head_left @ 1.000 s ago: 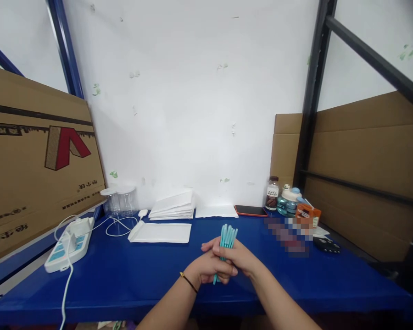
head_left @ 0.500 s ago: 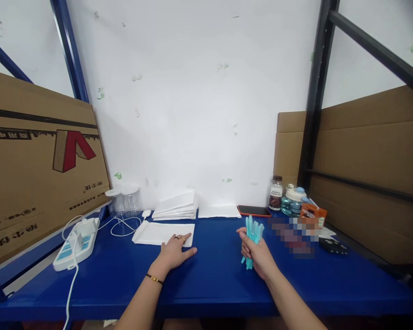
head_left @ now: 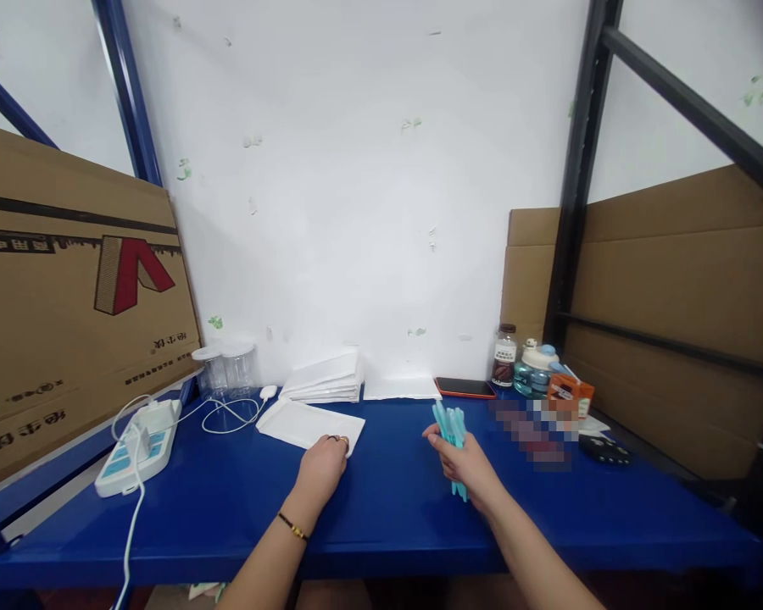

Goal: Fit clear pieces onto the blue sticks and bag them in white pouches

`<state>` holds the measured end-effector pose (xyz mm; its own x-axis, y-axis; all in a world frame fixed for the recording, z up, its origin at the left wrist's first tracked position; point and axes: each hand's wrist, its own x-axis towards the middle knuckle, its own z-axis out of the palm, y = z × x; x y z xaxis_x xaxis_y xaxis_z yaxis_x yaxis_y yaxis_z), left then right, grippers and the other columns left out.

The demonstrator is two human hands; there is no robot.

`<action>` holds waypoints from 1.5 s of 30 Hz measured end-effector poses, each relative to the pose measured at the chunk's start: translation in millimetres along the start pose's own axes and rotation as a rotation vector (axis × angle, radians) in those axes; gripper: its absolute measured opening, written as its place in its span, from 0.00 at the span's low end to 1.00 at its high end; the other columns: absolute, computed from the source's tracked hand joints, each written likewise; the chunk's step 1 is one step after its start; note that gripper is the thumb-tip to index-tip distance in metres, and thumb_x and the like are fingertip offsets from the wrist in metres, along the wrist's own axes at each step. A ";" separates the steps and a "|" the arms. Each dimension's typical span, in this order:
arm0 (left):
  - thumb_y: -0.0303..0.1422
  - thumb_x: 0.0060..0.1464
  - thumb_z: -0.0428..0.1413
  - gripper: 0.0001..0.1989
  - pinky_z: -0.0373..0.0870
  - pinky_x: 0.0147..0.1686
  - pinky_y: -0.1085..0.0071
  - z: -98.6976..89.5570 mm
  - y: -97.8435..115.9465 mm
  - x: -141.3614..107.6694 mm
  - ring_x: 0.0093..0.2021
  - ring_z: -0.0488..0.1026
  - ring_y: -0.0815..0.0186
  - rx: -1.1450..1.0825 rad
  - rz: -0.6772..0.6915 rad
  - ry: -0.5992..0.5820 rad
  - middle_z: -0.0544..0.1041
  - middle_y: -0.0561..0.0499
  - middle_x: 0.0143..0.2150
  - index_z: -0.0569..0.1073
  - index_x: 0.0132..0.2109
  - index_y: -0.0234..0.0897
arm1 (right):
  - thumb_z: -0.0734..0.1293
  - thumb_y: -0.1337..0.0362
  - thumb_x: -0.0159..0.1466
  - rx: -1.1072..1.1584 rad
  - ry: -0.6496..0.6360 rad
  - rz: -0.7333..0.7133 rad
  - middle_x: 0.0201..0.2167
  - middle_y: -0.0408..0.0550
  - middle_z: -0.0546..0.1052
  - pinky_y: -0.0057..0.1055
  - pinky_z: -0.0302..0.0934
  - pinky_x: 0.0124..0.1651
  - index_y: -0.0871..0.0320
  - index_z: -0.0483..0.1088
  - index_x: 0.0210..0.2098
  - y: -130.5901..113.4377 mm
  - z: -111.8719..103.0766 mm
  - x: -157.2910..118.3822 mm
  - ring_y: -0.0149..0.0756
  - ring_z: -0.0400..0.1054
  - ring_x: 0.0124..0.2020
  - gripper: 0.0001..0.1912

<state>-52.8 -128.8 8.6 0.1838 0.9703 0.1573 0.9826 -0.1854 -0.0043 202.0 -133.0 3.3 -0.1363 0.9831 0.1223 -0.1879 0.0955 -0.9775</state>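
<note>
Clamped in the right hand (head_left: 463, 464), turquoise sticks (head_left: 450, 426) stand gathered, outside the flat white envelope (head_left: 302, 421) whose corner the left hand (head_left: 321, 463) pinches.

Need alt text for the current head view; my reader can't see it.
A person's right hand holds a bundle of slim turquoise sticks over a blue table, while the left hand grips the right end of a flat white packet. Behind lies a stack of white packets; a power strip sits at left, bottles and an orange box at right.
</note>
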 end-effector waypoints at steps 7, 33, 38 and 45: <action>0.35 0.55 0.46 0.12 0.65 0.39 0.68 -2.7 7.1 1.0 0.42 0.71 0.60 0.014 -0.086 0.024 0.74 0.45 0.40 0.70 0.42 0.36 | 0.67 0.54 0.52 -0.163 -0.037 -0.005 0.12 0.35 0.54 0.24 0.38 0.15 0.58 0.69 0.31 -1.4 12.7 -6.1 0.24 0.45 0.12 0.13; 0.52 0.56 0.28 0.33 0.64 0.47 0.61 19.8 56.2 -56.0 0.50 0.66 0.57 -1.474 -0.187 0.247 0.67 0.41 0.52 0.50 0.61 0.37 | 0.69 0.62 0.50 0.027 -0.124 0.168 0.11 0.30 0.53 0.23 0.34 0.16 0.55 0.61 0.31 -14.1 9.7 -26.7 0.21 0.40 0.11 0.13; 0.67 0.38 0.38 0.51 0.46 0.57 0.50 -7.6 66.2 -49.1 0.61 0.51 0.44 -2.257 0.457 -0.410 0.59 0.41 0.61 0.53 0.62 0.35 | 0.71 0.62 0.47 -0.043 -0.183 0.239 0.13 0.32 0.58 0.23 0.34 0.16 0.57 0.60 0.29 -14.0 18.7 -48.5 0.19 0.42 0.11 0.16; 0.50 0.44 0.52 0.38 0.48 0.57 0.52 -23.0 69.6 -23.2 0.57 0.59 0.48 -2.540 0.563 -0.571 0.63 0.40 0.59 0.60 0.58 0.32 | 0.70 0.59 0.50 -0.110 -0.171 0.217 0.13 0.32 0.54 0.22 0.35 0.16 0.58 0.62 0.29 -12.5 15.7 -44.2 0.20 0.41 0.12 0.14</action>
<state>10.8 -167.8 27.4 0.6203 0.6709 0.4063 -0.7470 0.3475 0.5667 195.1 -180.1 12.8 -0.3259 0.9425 -0.0736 -0.0316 -0.0886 -0.9956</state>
